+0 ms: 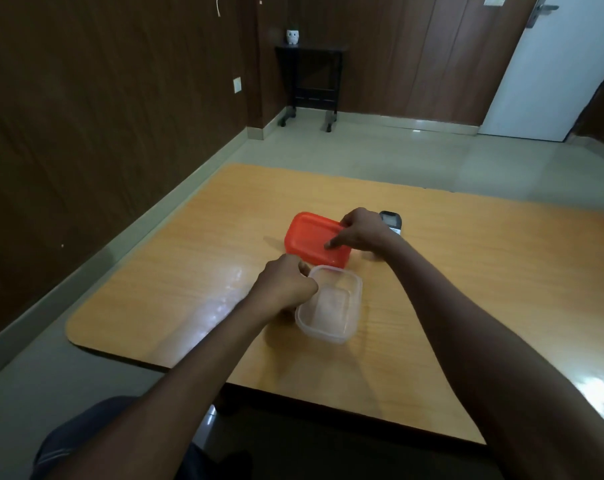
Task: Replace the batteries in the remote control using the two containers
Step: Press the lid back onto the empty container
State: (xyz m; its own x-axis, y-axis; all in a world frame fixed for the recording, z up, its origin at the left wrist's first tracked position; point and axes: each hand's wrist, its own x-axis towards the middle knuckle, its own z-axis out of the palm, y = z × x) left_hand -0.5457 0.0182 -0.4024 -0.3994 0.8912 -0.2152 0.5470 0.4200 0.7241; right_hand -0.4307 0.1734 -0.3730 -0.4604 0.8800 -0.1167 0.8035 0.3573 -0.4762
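A clear plastic container [330,306] without a lid stands on the wooden table [189,271]; nothing shows inside it. My left hand [283,287] grips its left rim. Just behind it sits a second container with an orange-red lid [311,239]. My right hand [359,230] holds the lid's right edge, fingers curled over it. A grey remote control [391,221] lies behind my right hand, partly hidden by it. No batteries are visible.
The table's front edge is close to my knees [86,441]. Pale floor surrounds the table. A dark side table [311,81] with a small white pot stands by the far wall, and a white door [543,71] is at the right.
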